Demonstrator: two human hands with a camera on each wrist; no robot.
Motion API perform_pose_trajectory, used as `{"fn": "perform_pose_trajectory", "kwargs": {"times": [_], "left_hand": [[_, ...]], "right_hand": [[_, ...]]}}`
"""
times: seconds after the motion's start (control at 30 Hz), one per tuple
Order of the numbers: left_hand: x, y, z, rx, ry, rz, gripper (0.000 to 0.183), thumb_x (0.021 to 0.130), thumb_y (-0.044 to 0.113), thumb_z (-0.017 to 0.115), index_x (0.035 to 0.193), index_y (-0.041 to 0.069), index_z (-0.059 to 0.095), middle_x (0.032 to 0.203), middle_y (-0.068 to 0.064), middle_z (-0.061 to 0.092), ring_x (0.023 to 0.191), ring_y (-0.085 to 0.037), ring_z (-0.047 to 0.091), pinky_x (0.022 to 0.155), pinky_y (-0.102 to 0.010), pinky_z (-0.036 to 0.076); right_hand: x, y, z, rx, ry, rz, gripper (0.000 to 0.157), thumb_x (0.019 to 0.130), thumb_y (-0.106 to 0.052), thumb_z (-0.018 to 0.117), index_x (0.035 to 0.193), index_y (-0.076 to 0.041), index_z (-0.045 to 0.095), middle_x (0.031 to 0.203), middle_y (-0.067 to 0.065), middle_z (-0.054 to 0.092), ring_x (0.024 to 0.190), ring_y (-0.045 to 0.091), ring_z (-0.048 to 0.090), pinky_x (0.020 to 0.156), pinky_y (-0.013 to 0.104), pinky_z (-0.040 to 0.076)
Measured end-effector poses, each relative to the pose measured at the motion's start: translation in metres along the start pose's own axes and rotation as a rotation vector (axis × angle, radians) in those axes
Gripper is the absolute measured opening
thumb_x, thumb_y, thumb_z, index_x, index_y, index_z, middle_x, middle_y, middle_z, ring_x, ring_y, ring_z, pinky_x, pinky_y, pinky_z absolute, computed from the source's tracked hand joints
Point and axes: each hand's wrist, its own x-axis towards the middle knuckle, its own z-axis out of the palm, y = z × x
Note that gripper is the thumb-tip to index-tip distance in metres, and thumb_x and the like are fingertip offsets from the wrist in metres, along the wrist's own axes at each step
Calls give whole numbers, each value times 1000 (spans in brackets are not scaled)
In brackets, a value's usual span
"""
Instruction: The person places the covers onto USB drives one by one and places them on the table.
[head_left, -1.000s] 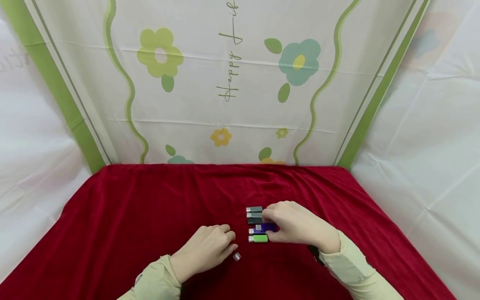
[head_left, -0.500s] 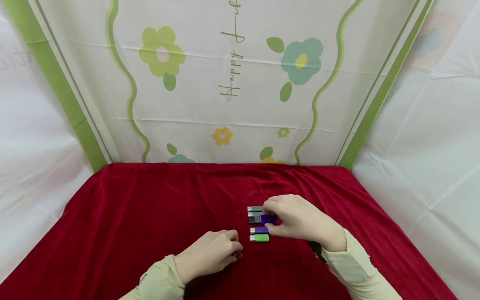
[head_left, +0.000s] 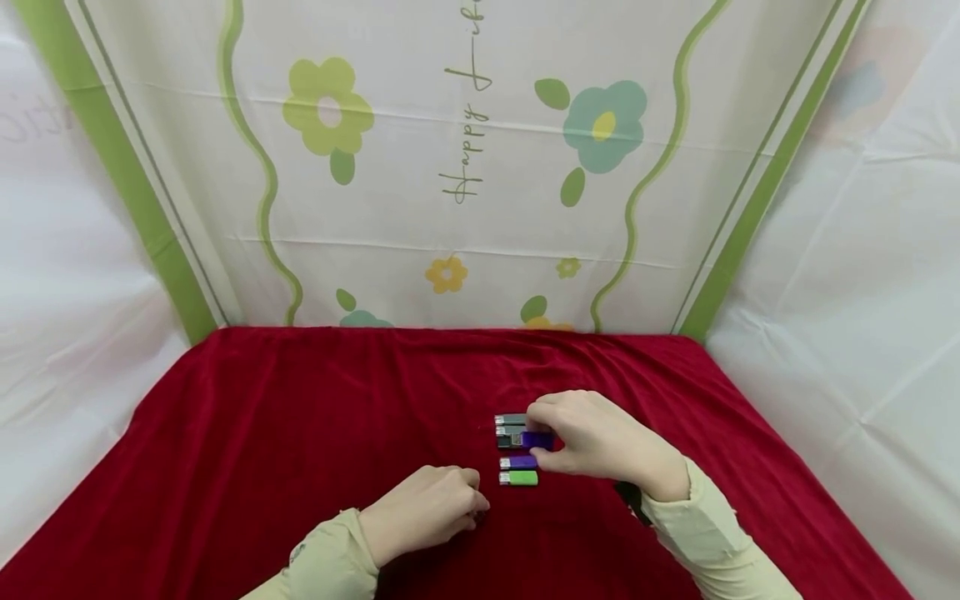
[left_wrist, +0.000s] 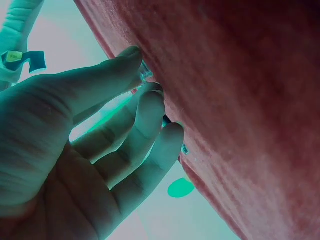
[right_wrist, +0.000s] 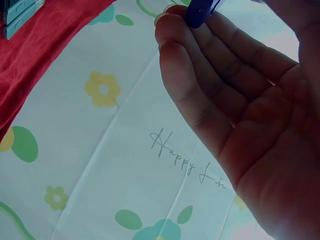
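My right hand (head_left: 592, 435) pinches a purple USB flash drive (head_left: 536, 440) between thumb and fingers, its metal plug facing left. The held drive overlaps a black flash drive (head_left: 503, 443) in the head view; its purple end (right_wrist: 200, 12) shows at the fingertips in the right wrist view. A second purple flash drive (head_left: 514, 462) and a green flash drive (head_left: 521, 478) lie on the red cloth just below. To their left, my left hand (head_left: 423, 512) pinches a small clear plastic cap (left_wrist: 145, 73) close to the cloth; the fingers mostly cover it.
Two grey flash drives (head_left: 509, 419) lie side by side at the top of the row, partly behind the right fingers. Red cloth (head_left: 315, 417) covers the table. A white flower-printed curtain (head_left: 405, 183) rises behind the far edge, with white sides left and right.
My right hand has lifted the purple drive up the row, away from the other purple one towards the black one. The left hand has moved right and closed over the clear cap.
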Motion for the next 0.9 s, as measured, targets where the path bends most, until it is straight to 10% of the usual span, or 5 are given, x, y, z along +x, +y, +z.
{"fn": "perform_pose_trajectory", "kwargs": {"times": [0.9], "left_hand": [[-3,-2,9,19,133,69,30,70,11,72,62,20,45,60,11,34,50,0,31,46,-12,28]], "right_hand": [[0,1,3,-7,-9,26,18,74,-12,76,80,-18,60,73,-12,53,62,-2,44,54,17,41]]}}
